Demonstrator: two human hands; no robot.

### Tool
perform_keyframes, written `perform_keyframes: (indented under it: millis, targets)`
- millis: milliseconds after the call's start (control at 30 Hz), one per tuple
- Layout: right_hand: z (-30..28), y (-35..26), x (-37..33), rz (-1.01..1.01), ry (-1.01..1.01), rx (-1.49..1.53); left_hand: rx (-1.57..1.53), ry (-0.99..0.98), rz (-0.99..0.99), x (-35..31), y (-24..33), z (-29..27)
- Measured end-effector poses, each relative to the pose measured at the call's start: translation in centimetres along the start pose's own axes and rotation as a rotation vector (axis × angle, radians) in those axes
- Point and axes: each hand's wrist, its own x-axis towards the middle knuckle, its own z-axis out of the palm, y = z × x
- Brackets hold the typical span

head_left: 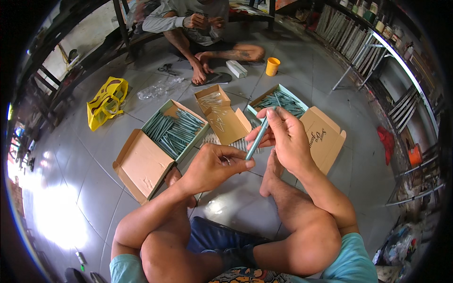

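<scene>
A slim teal pen point(257, 140) is held at a slant between my hands, in front of the boxes. My left hand point(214, 166) pinches its lower end between thumb and fingers. Its upper part is gripped by the thumb and fingers of my right hand point(287, 137). Beyond my left hand is an open box point(192, 154) full of similar teal pens. A second open box point(302, 102) of pens lies past my right hand, partly hidden by it. Between them stands a smaller cardboard box point(231, 128) with thin clear pieces in it. Small silvery and clear parts point(240, 143) lie just beyond the pen.
Another person point(198, 28) sits on the floor opposite, hands raised together. Near them are an orange cup point(272, 67), a white carton point(236, 69), a sandal point(214, 79) and clear plastic wrap point(160, 89). A yellow bag point(107, 104) lies left; a metal-legged table point(401, 61) stands right.
</scene>
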Motion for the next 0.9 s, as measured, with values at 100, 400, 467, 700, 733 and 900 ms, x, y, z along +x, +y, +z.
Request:
perform_keyframes:
  millis: [100,400,467,700,733,900]
  targets:
    - [0.3,0.5,-0.1,-0.049,0.002,-0.045,-0.068,0.001,-0.007,0.0,-0.1,-0.1]
    - [-0.6,0.7,0.3,-0.014,0.018,-0.083,0.019,-0.061,0.043,0.0,0.1,0.6]
    - [-0.4,0.6,0.4,-0.01,0.041,-0.086,-0.007,-0.05,0.036,0.1,0.1,0.7]
    - [-0.1,1.0,0.1,-0.147,0.001,-0.161,0.014,-0.003,0.005,0.3,-0.4,0.5]
    - [-0.4,1.0,0.1,-0.162,-0.016,-0.169,0.014,0.008,0.009,0.3,-0.6,0.6]
    - [-0.8,0.9,0.4,0.0,0.022,-0.072,0.019,-0.02,0.037,0.3,-0.5,1.0]
